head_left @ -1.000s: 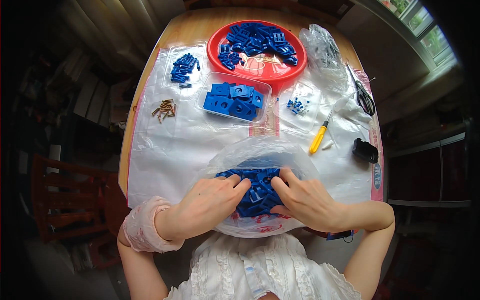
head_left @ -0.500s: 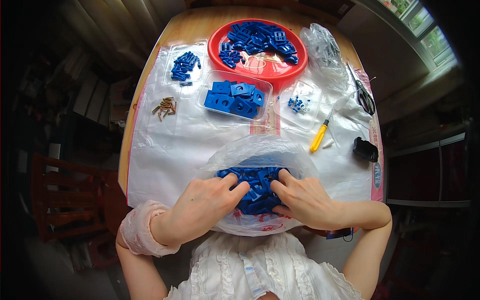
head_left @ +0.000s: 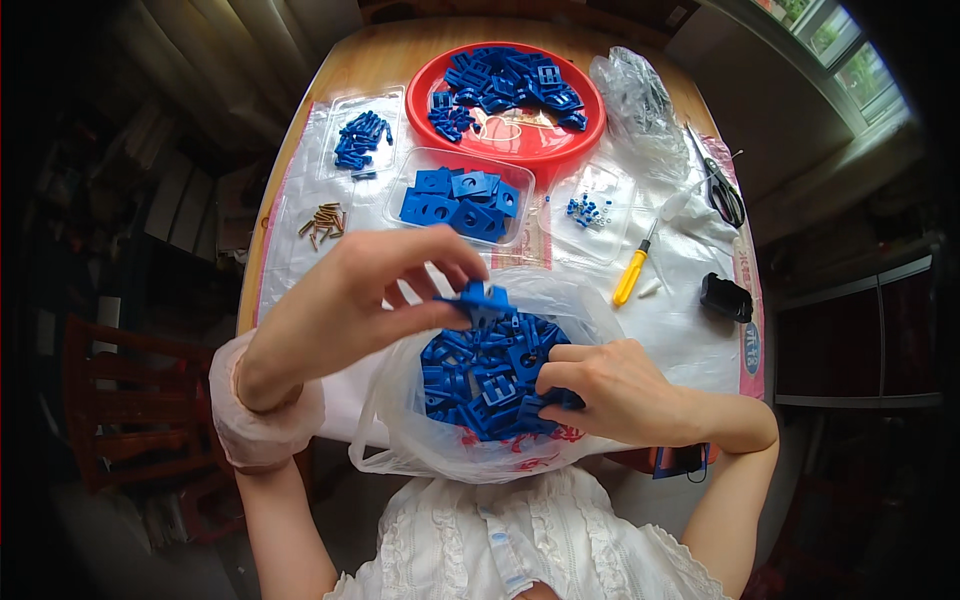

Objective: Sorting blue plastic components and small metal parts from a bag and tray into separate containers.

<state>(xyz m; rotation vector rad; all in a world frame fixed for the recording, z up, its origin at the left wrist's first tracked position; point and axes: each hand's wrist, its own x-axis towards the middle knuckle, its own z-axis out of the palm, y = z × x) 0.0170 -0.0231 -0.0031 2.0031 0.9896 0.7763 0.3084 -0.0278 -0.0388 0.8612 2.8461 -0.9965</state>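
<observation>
Above a bag at the near edge of the table, the left hand is pinching a blue piece, best held lightly, as the right hand is curling over blue parts, grip unclear

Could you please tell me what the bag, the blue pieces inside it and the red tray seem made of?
Bag: thin plastic film, slightly shiny, being translucent and crinkled.
Blue pieces: probably hard plastic, smooth, by even colour and crisp edges.
Red tray: likely plastic, glossy, judging by its bright reflections.
</observation>
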